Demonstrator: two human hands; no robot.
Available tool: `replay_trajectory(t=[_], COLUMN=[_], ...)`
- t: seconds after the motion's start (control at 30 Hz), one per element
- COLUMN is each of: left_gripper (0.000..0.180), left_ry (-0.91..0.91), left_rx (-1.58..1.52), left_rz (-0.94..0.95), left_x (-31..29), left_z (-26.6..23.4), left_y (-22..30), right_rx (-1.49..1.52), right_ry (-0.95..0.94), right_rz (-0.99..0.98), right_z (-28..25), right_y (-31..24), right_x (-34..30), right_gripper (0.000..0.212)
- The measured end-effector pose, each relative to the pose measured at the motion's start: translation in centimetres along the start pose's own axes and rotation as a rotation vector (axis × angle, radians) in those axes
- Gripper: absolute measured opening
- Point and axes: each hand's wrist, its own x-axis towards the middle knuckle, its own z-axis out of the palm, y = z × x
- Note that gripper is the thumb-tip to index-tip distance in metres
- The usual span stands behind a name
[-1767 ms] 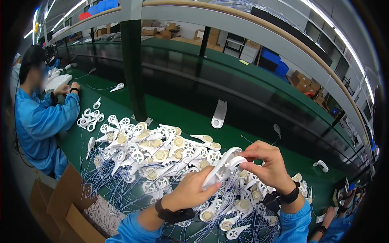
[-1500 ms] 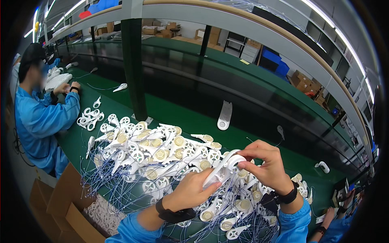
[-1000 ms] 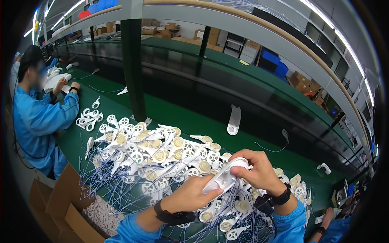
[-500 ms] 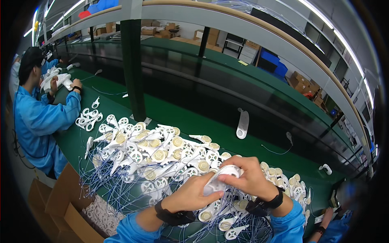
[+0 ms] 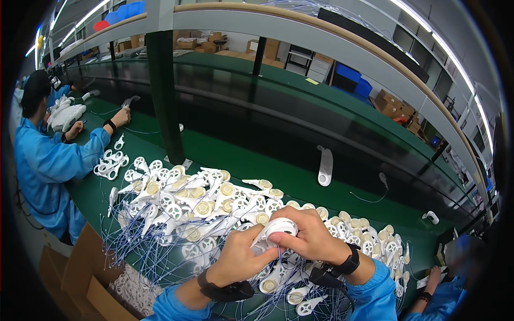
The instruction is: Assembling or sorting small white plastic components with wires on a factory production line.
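Over the near edge of a heap, both of my hands grip a white plastic housing (image 5: 279,228) with a round end. My left hand (image 5: 240,255) holds its lower left side, thumb toward me. From the upper right my right hand (image 5: 309,235) wraps round the round end, its thumb pressed at the rim. A short dark-blue wire shows below the housing. Around and beneath my hands lie several white plastic pieces (image 5: 174,212) with spoked wheels, cream discs (image 5: 204,208) and thin blue-white wires (image 5: 155,247).
Beyond the heap runs a green conveyor belt (image 5: 241,160) carrying a long white housing (image 5: 325,168) and a wired piece (image 5: 383,180). A green post (image 5: 165,96) stands at left. An open carton (image 5: 85,278) sits lower left. Co-workers in blue sit left (image 5: 51,155) and right (image 5: 452,299).
The held housing has shifted left and turned, so its round rim faces up more, and a wire shows below it. The left co-worker's hand has reached out to a piece on the belt.
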Motion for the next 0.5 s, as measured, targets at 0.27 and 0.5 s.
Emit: replay_trajectory(t=[0.27, 0.5], left_gripper=[0.087, 0.108], left_ry=[0.035, 0.441], left_rx=[0.062, -0.279], left_rz=[0.045, 0.180], left_x=[0.3, 1.2], left_z=[-0.3, -0.9], left_y=[-1.0, -0.7], right_rx=[0.080, 0.636], right_ry=[0.176, 0.671], right_rz=[0.098, 0.538], right_z=[-1.3, -9.0], right_y=[4.0, 15.8], right_x=[0.9, 2.6], right_gripper=[0.024, 0.036])
